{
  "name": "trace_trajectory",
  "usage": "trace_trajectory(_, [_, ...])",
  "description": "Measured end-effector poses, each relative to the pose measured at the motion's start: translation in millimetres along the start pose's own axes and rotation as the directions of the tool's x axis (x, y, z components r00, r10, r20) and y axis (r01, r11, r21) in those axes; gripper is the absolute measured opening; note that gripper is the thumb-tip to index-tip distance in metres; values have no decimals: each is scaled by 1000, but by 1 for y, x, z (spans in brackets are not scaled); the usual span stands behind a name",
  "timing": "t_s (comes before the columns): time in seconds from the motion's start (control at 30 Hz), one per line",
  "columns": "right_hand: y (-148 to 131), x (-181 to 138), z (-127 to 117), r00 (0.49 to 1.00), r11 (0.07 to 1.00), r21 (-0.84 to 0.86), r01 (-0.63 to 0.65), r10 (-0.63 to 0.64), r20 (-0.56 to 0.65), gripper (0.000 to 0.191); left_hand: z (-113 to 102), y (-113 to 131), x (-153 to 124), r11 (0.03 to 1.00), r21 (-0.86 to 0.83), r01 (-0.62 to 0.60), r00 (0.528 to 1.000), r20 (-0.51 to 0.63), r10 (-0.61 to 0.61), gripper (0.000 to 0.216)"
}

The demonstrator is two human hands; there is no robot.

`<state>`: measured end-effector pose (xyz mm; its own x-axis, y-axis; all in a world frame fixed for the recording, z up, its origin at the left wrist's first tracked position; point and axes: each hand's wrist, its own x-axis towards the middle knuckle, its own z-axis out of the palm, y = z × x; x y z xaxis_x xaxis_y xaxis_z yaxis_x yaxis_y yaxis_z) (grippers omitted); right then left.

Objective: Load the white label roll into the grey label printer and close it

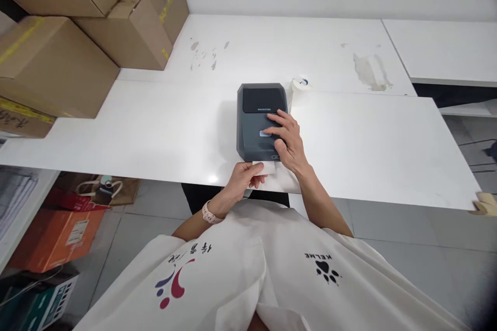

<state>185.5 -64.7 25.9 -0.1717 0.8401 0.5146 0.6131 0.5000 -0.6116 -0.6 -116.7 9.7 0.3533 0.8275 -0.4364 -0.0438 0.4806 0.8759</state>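
Observation:
A dark grey label printer (259,114) sits near the front edge of a white table (155,134). My right hand (288,140) rests on top of the printer, fingers stretched out, with a fingertip on its pale button (265,133). My left hand (244,178) pinches a white label (268,168) that sticks out of the printer's front slot. A watch is on my left wrist.
Stacked cardboard boxes (77,31) fill the table's back left. A roll of white labels (300,84) lies behind the printer. Under the table at the left are an orange box (54,238) and a paper bag (101,191). A second white table (442,46) stands at the right.

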Motion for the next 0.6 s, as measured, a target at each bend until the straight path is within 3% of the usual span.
trace_trajectory(0.3, [-2,-2,-9,993,975,-203,89,-71,91,43,-2,-3,2,992,97,-76,997,-24,78,54])
trace_trajectory(0.43, [-4,-17,-5,999,984,-172,48,-46,20,51,-9,-5,-7,984,111,-142,984,-89,152,62])
trace_trajectory(0.5, [-6,-21,-4,996,990,-131,50,-58,-62,56,-19,-3,-10,967,117,-226,937,-246,249,64])
trace_trajectory(0.6, [-13,-9,-7,984,996,-66,58,-68,-164,63,-37,9,-5,927,175,-332,803,-462,375,53])
